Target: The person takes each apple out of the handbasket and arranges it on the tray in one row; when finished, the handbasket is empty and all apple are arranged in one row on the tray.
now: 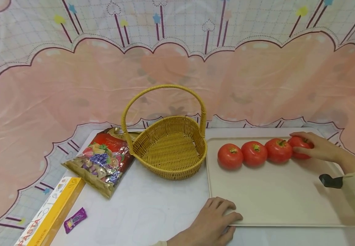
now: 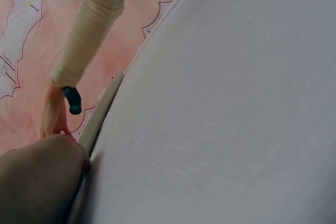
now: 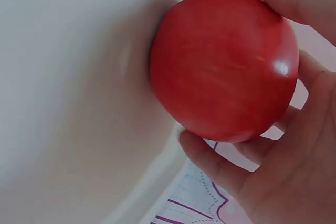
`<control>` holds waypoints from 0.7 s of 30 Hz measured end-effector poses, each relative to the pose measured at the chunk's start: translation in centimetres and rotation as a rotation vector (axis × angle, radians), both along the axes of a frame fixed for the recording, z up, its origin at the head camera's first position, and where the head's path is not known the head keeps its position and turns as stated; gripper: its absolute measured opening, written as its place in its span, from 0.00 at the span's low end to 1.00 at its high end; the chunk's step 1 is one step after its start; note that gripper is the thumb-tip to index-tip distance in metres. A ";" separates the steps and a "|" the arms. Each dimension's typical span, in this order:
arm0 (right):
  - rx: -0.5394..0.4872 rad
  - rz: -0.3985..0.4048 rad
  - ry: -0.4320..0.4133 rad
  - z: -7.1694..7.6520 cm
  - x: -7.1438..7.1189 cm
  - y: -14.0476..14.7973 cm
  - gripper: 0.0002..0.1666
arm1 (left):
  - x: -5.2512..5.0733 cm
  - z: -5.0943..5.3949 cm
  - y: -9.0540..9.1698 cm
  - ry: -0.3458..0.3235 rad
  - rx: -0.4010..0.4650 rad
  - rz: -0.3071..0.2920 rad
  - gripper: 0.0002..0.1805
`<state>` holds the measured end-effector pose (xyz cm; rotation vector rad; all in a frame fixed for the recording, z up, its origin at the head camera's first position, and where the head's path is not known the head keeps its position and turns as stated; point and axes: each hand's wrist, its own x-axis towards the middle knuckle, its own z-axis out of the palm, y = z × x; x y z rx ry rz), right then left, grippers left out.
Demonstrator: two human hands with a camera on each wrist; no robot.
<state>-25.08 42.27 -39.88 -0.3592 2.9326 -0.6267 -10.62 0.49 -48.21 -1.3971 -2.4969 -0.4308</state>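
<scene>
At the right end of a row on the beige tray [image 1: 273, 194], my right hand [image 1: 322, 147] holds a red tomato [image 3: 226, 66], thumb on one side and fingers curled round the other. Three more tomatoes [image 1: 230, 156] continue the row to the left, each with its stem end up. The held tomato sits close beside its neighbour; whether it touches the tray cannot be told. My left hand [image 1: 212, 218] rests at the tray's near left corner, fingers loosely bent over the edge. In the left wrist view, part of the left hand [image 2: 44, 177] lies against the tray's side.
A yellow wicker basket [image 1: 172, 147] with a tall handle stands left of the tray. Beyond it lie a bag of candy [image 1: 103, 157], a pasta box [image 1: 49, 213] and a purple wrapped candy [image 1: 75, 220]. A patterned cloth [image 1: 171, 68] hangs behind the white table [image 1: 140, 212].
</scene>
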 end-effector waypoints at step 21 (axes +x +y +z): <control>-0.082 0.027 0.403 -0.4 2.6 -2.7 0.27 | -2.0 1.3 -4.3 -0.050 0.200 0.138 0.15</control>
